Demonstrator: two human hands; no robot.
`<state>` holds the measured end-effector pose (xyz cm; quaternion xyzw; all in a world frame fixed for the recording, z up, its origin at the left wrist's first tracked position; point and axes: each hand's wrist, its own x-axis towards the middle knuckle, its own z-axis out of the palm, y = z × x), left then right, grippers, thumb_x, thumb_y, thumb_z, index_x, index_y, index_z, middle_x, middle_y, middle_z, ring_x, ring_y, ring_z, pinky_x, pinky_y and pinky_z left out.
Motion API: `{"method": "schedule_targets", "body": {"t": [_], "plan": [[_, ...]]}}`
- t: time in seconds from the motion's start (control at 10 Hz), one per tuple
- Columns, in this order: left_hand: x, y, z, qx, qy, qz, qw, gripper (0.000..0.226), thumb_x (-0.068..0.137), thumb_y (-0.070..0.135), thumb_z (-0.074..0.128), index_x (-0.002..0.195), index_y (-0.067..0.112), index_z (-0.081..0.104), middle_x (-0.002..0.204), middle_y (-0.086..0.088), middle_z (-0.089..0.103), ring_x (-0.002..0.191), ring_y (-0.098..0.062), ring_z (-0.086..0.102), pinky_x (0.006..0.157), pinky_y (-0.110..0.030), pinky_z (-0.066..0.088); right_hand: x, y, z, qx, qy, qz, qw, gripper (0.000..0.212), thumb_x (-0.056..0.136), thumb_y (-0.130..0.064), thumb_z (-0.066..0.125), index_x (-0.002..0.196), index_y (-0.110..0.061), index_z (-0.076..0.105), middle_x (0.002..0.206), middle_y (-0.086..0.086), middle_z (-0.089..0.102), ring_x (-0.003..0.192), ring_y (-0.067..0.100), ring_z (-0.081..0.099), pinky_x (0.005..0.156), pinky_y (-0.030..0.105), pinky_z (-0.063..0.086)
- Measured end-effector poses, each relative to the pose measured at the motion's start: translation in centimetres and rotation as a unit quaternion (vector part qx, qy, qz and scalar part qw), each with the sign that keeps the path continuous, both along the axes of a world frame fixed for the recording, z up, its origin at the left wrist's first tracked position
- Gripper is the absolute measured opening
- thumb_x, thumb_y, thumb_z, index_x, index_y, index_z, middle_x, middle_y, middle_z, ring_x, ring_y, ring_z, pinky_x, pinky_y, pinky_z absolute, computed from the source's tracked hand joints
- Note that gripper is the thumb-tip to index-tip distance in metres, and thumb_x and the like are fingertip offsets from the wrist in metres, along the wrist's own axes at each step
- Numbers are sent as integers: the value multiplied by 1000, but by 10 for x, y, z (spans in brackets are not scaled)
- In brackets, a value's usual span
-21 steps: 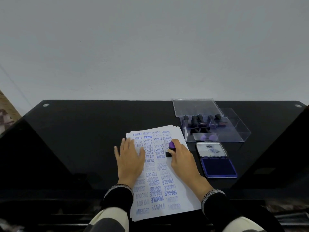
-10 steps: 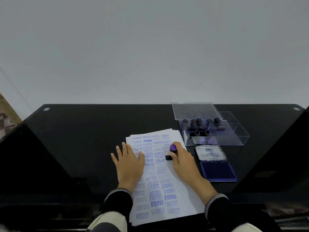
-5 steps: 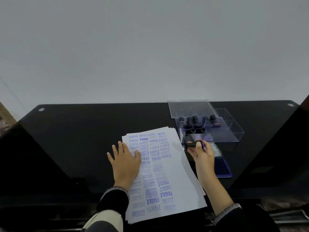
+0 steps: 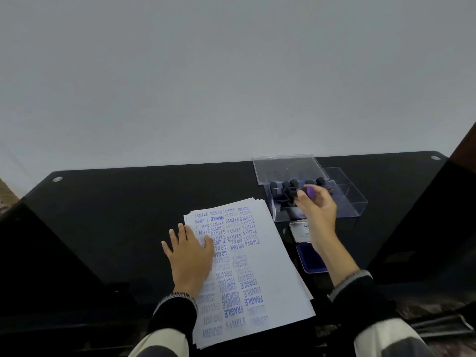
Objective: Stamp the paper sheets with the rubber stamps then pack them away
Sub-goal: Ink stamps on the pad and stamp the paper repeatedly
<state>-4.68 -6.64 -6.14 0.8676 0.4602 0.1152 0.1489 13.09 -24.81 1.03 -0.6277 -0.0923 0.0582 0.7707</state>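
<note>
A stack of white paper sheets (image 4: 268, 269) covered with blue stamped words lies on the black glass table (image 4: 116, 215). My left hand (image 4: 189, 256) rests flat on the stack's left side. My right hand (image 4: 318, 215) grips a purple-topped rubber stamp (image 4: 309, 191) and holds it over the clear plastic stamp box (image 4: 353, 199), where several black-handled stamps (image 4: 286, 185) stand. Below that hand the open blue ink pad (image 4: 310, 261) lies partly hidden by my wrist.
The box's clear lid (image 4: 286, 167) lies behind the box. A plain white wall rises behind the table. Dark angled glass panels flank the table at left and right.
My right hand lifted the purple stamp off the paper and carried it right and away, past the ink pad to the stamp box. My left hand stayed on the sheets.
</note>
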Motion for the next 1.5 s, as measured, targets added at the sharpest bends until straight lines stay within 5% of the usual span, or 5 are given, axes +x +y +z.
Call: {"method": "schedule_targets", "body": {"t": [0.2,0.5,0.7,1.3,1.5], "plan": [[0,0,0,2,-1,1,1000,71,98,48,29,152,4,13,161,-10,11,148,-29,2,118,-50,0,30,20,8,-200,-122,53,971,26,86,-5,65,104,-22,56,104,2,60,92,16,61,66,14,46],[0,-1,0,8,-5,4,1000,71,98,48,29,152,4,15,161,-9,13,148,-28,3,118,-50,1,55,39,0,-390,-178,182,885,25,76,-4,75,86,-17,56,97,6,61,91,23,57,73,26,44],[0,-1,0,14,-4,4,1000,70,98,48,29,152,5,16,161,-9,13,148,-29,3,118,-50,1,74,35,4,-226,-20,150,962,5,85,-1,64,87,-5,61,89,7,59,92,25,62,80,31,56],[1,-1,0,10,-5,6,1000,70,98,48,30,152,4,17,160,-10,14,148,-29,4,119,-51,1,78,33,17,-220,44,144,964,12,85,-6,68,83,3,60,103,18,62,96,28,65,71,29,59],[1,-1,0,12,-7,4,1000,70,98,47,30,152,4,17,160,-10,14,148,-29,4,119,-51,2,81,28,7,-319,12,144,937,15,81,-4,71,87,6,62,102,18,62,92,25,65,74,31,57]]}}
